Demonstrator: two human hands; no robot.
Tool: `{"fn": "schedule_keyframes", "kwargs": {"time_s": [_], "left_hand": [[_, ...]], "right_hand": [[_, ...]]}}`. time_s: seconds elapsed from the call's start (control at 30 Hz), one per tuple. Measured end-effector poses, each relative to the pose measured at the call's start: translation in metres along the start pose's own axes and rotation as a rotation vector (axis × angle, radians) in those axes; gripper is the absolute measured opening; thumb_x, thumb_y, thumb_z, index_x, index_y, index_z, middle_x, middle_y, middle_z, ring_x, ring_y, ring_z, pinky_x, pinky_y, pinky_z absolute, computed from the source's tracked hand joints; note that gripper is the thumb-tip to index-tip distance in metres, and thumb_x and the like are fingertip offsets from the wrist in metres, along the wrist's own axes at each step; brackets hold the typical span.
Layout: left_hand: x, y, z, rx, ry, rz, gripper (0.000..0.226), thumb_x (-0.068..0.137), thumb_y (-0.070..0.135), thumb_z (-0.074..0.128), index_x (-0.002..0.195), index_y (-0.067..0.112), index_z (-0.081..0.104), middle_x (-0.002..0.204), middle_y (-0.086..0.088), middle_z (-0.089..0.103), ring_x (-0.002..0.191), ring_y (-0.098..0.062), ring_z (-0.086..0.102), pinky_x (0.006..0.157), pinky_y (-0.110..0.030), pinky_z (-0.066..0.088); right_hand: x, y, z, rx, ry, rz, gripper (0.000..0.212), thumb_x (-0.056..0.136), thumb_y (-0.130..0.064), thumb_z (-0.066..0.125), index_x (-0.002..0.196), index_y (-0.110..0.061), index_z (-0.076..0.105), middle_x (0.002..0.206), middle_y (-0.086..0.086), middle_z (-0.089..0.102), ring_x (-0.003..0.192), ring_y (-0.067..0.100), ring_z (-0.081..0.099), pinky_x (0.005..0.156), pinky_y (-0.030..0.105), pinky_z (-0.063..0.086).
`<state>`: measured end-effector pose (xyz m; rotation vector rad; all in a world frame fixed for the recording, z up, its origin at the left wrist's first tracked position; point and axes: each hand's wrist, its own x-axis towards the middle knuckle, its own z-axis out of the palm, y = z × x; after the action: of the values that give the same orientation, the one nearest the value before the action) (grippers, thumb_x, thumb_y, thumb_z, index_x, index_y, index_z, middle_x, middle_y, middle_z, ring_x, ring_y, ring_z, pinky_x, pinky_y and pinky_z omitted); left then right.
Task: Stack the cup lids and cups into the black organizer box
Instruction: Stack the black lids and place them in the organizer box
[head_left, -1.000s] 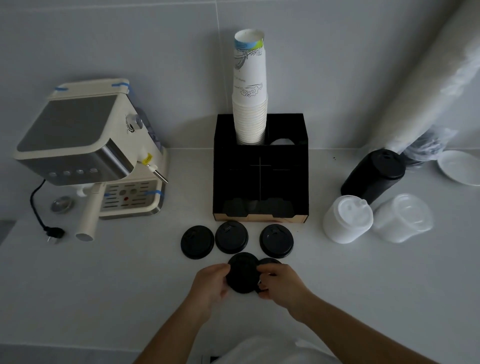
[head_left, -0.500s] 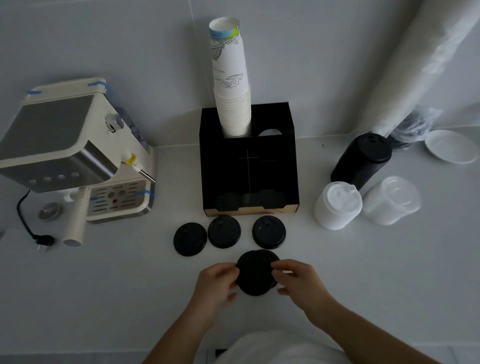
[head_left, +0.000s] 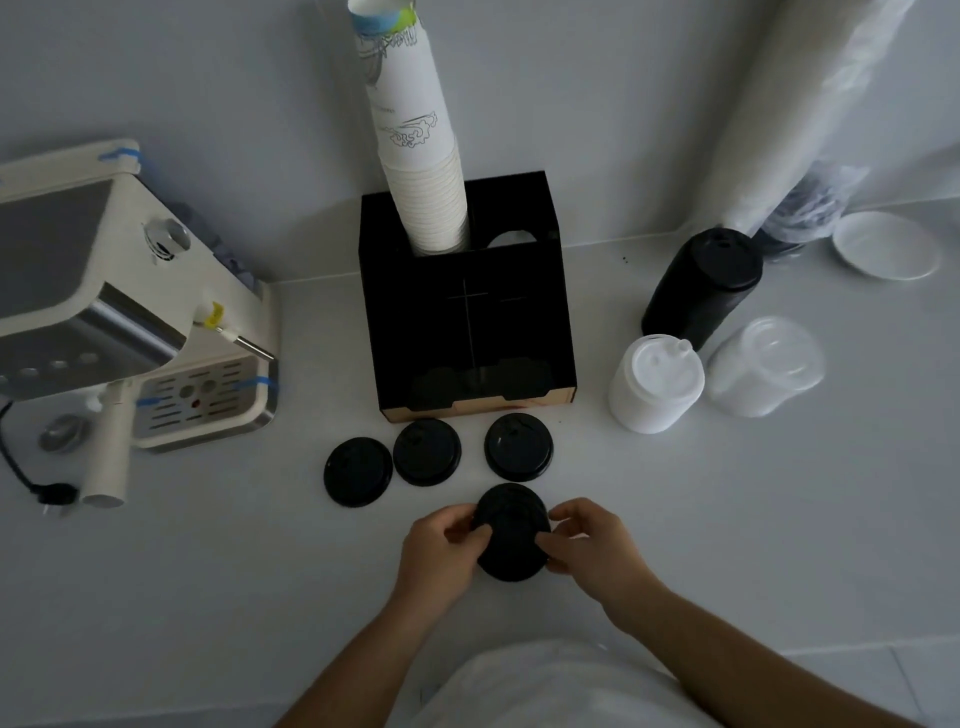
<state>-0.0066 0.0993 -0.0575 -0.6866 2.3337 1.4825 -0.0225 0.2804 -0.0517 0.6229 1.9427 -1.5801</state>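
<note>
My left hand (head_left: 441, 551) and my right hand (head_left: 589, 540) pinch the two sides of a small stack of black cup lids (head_left: 511, 532), near the front of the white counter. Three single black lids lie in a row beyond it: a left lid (head_left: 357, 472), a middle lid (head_left: 426, 452) and a right lid (head_left: 518, 447). The black organizer box (head_left: 467, 322) stands behind them against the wall. A tall stack of white paper cups (head_left: 421, 171) rises from its rear left slot. More dark lids show dimly in its front compartments.
A cream espresso machine (head_left: 114, 312) fills the left, its cord and plug (head_left: 52, 493) on the counter. To the right stand a black lid stack (head_left: 701, 286), a white lid stack (head_left: 655, 384) and a clear lid stack (head_left: 763, 366). A white saucer (head_left: 885, 252) lies far right.
One second ago my hands slid one black lid over another; now the two are aligned as one stack, pinched from both sides. The camera has tilted, shifting the scene in view.
</note>
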Motion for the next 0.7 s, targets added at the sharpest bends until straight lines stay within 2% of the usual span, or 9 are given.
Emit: {"fn": "schedule_keyframes", "kwargs": {"time_s": [0.13,0.4,0.53,0.7], "left_hand": [[0.01,0.001,0.003,0.058,-0.002,-0.005,0.031,0.081,0.016,0.071,0.112,0.012,0.07,0.098,0.003,0.07,0.093,-0.012,0.066,0.084,-0.024,0.051],[0.028,0.005,0.001,0.129,-0.045,-0.042,0.031,0.08,0.019,0.072,0.111,0.012,0.07,0.099,0.002,0.07,0.094,-0.012,0.066,0.085,-0.024,0.051],[0.034,0.003,0.0,0.165,-0.061,-0.064,0.034,0.079,0.02,0.073,0.111,0.011,0.07,0.105,-0.003,0.073,0.093,-0.012,0.067,0.085,-0.023,0.051],[0.039,0.003,-0.003,0.176,-0.08,-0.087,0.033,0.079,0.02,0.074,0.11,0.012,0.071,0.103,-0.001,0.073,0.094,-0.011,0.067,0.086,-0.023,0.05]], "right_hand": [[0.008,0.001,0.001,-0.03,0.023,-0.009,0.016,0.079,-0.004,0.077,0.087,-0.014,0.067,0.069,0.004,0.063,0.06,0.018,0.065,0.077,0.047,0.061],[0.022,-0.001,0.003,-0.098,0.028,-0.003,0.014,0.078,-0.008,0.077,0.085,-0.016,0.068,0.066,0.003,0.064,0.059,0.018,0.066,0.076,0.049,0.061],[0.026,-0.002,0.005,-0.127,0.028,0.005,0.015,0.078,-0.006,0.076,0.081,-0.016,0.066,0.067,0.004,0.065,0.061,0.021,0.067,0.074,0.047,0.062],[0.03,0.0,0.005,-0.148,0.033,0.016,0.014,0.079,-0.004,0.075,0.079,-0.015,0.066,0.07,0.007,0.064,0.062,0.022,0.066,0.073,0.045,0.063]]}}
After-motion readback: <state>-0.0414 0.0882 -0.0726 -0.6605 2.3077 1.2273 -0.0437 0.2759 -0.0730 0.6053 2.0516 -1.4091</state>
